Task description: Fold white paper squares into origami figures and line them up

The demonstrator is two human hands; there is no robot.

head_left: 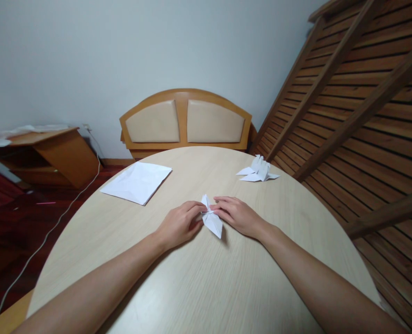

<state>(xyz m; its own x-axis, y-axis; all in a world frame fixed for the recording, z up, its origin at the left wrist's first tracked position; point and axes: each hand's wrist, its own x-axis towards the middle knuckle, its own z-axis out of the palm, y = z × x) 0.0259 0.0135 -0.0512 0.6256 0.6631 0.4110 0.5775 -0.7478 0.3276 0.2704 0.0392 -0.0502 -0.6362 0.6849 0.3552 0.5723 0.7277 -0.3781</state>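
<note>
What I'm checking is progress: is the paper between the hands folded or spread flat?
Folded. The small white paper shows pointed flaps and creases, pinched at its middle by the left hand and right hand.

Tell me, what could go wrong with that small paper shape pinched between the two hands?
The paper shape is pinched at its middle by the left hand and right hand; a hard pull might tear it or skew the crease. The folded paper pieces lie close to the table edge and might slide off.
</note>
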